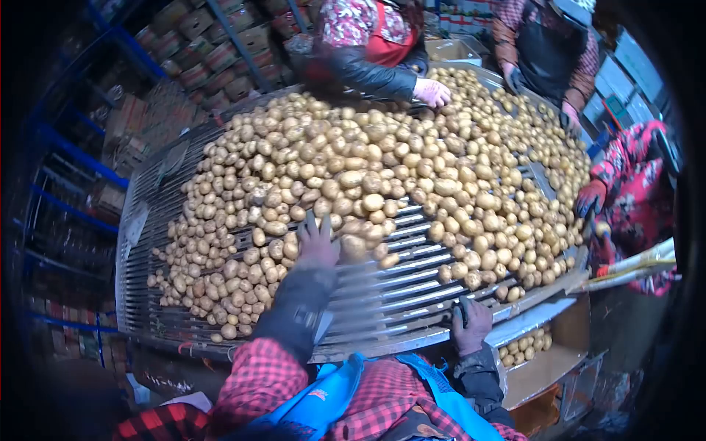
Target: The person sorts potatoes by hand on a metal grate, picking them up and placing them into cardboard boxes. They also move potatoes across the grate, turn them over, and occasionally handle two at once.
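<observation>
A large heap of potatoes [353, 162] lies over a slatted metal table [390, 287]. My left hand [318, 242], in a dark-tipped glove, reaches onto the heap with its fingers spread against the potatoes. A blurred potato [353, 248] is just right of it. At the near edge of the table is my right hand [471, 325], also gloved, with its fingers bent by the rim; what they hold, if anything, is hidden. Bare slats show between the two hands.
Across the table, two people [368, 44] [548, 51] have gloved hands at the potatoes. A third person [640, 184] stands at the right. An open carton [544, 375] with potatoes sits below the near right edge. Stacked boxes [213, 59] stand behind.
</observation>
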### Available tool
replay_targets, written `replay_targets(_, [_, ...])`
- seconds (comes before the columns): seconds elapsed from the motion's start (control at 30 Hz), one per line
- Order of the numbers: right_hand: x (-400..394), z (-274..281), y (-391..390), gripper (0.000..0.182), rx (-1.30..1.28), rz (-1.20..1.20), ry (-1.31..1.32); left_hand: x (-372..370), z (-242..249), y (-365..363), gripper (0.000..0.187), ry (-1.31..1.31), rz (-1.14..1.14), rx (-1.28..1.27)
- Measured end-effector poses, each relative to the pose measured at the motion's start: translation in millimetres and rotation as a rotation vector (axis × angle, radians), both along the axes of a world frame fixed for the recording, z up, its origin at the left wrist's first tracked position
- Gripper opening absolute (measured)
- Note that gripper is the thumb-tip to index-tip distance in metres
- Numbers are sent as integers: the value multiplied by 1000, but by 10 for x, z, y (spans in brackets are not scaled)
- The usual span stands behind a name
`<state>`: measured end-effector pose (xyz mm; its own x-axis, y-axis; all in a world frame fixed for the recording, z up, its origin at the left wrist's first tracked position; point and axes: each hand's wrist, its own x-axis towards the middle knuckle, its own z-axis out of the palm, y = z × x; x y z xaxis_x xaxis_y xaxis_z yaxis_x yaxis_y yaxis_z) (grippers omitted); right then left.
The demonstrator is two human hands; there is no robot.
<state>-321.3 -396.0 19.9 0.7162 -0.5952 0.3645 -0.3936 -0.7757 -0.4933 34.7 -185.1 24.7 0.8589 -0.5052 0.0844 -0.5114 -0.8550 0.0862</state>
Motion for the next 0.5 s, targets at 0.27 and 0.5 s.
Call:
replay_targets(0.27, [6, 57, -7, 32, -13, 34, 67, 178, 585, 194, 96, 305, 60, -363])
replay_targets(0.5, [19, 87, -2, 32, 14, 50, 67, -812, 514, 2222, 122, 151, 398, 24])
